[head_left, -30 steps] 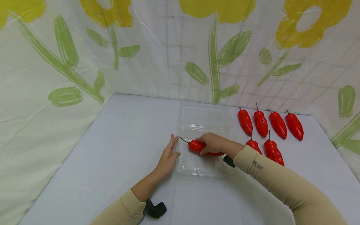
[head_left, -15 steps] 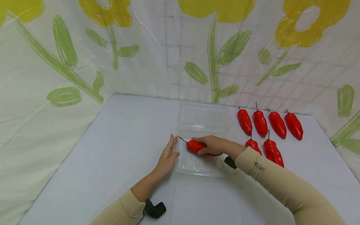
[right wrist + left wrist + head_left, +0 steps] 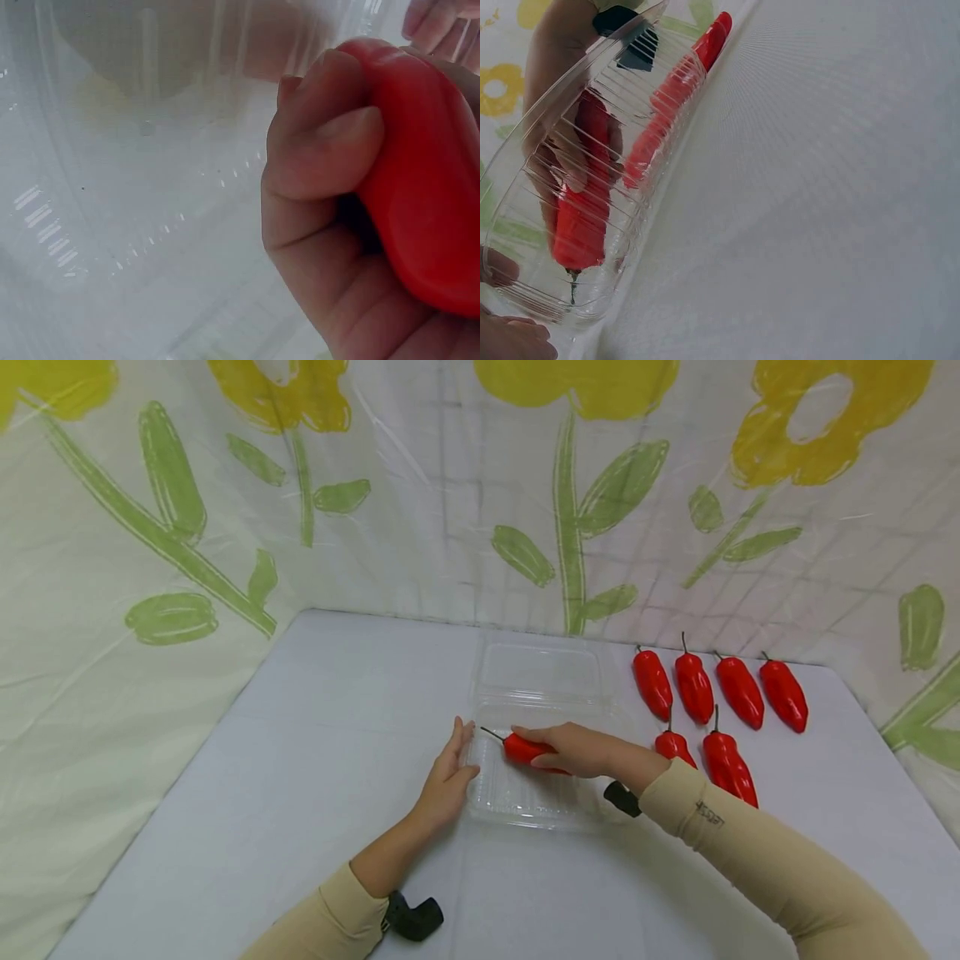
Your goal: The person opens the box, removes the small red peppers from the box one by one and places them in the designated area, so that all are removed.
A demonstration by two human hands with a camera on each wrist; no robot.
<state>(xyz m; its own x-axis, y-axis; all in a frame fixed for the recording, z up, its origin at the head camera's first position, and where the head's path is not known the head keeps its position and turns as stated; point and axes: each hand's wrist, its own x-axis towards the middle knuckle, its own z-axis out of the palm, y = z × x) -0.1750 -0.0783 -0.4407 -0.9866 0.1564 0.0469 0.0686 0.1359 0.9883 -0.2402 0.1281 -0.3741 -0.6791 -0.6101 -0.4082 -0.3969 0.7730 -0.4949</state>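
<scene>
A clear plastic clamshell box (image 3: 517, 810) lies with its lid (image 3: 540, 668) folded back, mid-table. My right hand (image 3: 581, 749) grips a red pepper (image 3: 517, 747) over the box's base, its thin stem pointing left. In the right wrist view, fingers and thumb curl round the pepper (image 3: 431, 180); in the left wrist view the pepper (image 3: 583, 225) shows through the clear wall. My left hand (image 3: 444, 785) rests against the box's left side, fingers fairly straight. Whether the pepper touches the box floor, I cannot tell.
Several red peppers (image 3: 742, 693) lie in two rows to the right of the box, the nearer row partly behind my right sleeve (image 3: 720, 827). A flower-patterned curtain (image 3: 405, 527) hangs behind the white table (image 3: 315, 752).
My right hand and wrist have shifted slightly right, and the hand covers more of the pepper's tip end. The left hand and the box stay where they were.
</scene>
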